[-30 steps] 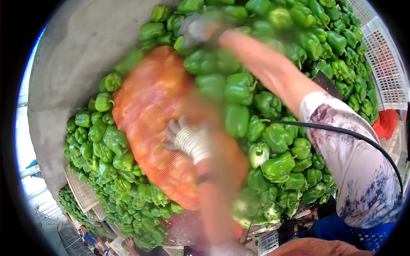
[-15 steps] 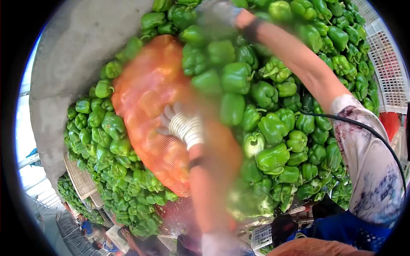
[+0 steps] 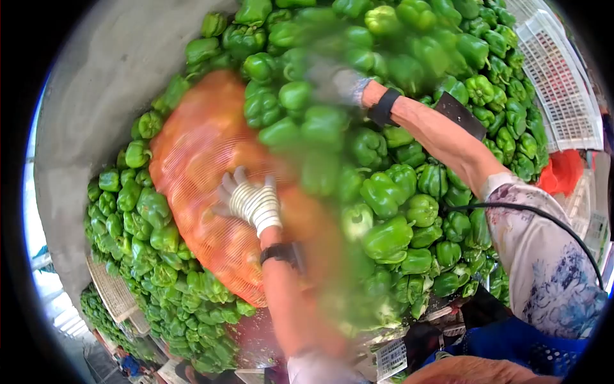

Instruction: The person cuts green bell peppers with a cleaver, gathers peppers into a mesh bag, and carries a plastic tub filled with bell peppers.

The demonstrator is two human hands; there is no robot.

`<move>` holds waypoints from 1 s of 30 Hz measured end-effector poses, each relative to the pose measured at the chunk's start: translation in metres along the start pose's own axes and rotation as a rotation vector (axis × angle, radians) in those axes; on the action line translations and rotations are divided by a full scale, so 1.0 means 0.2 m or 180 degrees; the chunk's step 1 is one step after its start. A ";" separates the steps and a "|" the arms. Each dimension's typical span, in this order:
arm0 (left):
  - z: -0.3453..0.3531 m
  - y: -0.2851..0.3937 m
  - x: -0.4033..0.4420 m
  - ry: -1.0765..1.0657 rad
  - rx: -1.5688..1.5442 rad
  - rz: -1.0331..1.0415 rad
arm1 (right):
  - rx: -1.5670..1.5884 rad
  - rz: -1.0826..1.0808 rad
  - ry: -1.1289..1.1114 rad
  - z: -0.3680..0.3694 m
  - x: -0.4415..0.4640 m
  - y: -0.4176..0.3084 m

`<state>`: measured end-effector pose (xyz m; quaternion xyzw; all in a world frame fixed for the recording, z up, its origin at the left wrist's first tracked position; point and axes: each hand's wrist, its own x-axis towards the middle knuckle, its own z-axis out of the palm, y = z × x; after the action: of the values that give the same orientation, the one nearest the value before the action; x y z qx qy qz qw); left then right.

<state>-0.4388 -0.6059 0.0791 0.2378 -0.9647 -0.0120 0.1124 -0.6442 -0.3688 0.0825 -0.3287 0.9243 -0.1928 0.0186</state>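
My left hand (image 3: 251, 200), in a pale glove with a banded cuff, lies with its fingers spread on an orange mesh sack (image 3: 203, 144). The sack is bulging, and the shapes inside cannot be made out clearly. Farther up, my right hand (image 3: 338, 83), also gloved, reaches over the heap of green bell peppers (image 3: 387, 240) beside the sack. Its fingers are blurred, so whether it grips a pepper does not show. A hazy smear covers the sack's right side and some peppers near it.
More bell peppers (image 3: 153, 214) lie along the sack's left side, by a concrete surface (image 3: 96, 83). A white plastic crate (image 3: 553, 77) stands at upper right, near a red item (image 3: 561, 173). A tan crate (image 3: 115, 288) sits lower left. A black cable (image 3: 537, 213) crosses my right sleeve.
My right hand has come down from the top edge, nearer the sack. The left hand stays spread on the sack. The whole view has shifted slightly.
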 end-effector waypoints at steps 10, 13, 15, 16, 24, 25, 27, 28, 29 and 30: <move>0.00 0.06 -0.01 0.0169 0.0164 0.0084 | -0.0359 0.0030 0.0078 -0.38 0.12 0.69; 0.00 0.09 0.00 0.0175 0.0220 0.0073 | -0.1564 -0.0834 0.0142 -0.11 0.24 0.90; -0.01 0.08 0.00 0.0138 0.0338 0.0086 | -0.1629 -0.1038 0.0231 -0.03 0.27 0.91; -0.01 0.07 0.02 0.0182 0.0318 0.0128 | -0.1521 -0.0929 0.0201 -0.01 0.30 0.90; -0.08 0.16 0.09 -0.0433 0.0775 0.0179 | -0.1735 -0.0732 0.0249 0.11 0.44 0.94; -0.11 0.21 0.17 -0.0300 0.0614 0.0172 | -0.1746 -0.0625 0.0146 0.07 0.44 0.89; -0.07 0.33 0.39 -0.0068 0.0206 0.0162 | -0.1837 -0.0398 -0.0114 0.00 0.39 0.83; 0.01 0.38 0.56 0.0159 -0.0292 0.0565 | -0.1779 -0.0459 0.0020 0.03 0.40 0.86; 0.10 0.44 0.72 0.0376 -0.0779 0.0958 | -0.1637 -0.0436 -0.0007 0.06 0.42 0.90; -0.02 0.67 0.85 -0.0349 -0.2213 0.0162 | -0.1482 -0.0413 -0.0039 0.09 0.44 0.93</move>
<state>-0.6445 -0.5657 0.1300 0.1602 -0.9132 -0.3496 0.1349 -0.8216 -0.2981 0.0055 -0.3841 0.9207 0.0266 -0.0646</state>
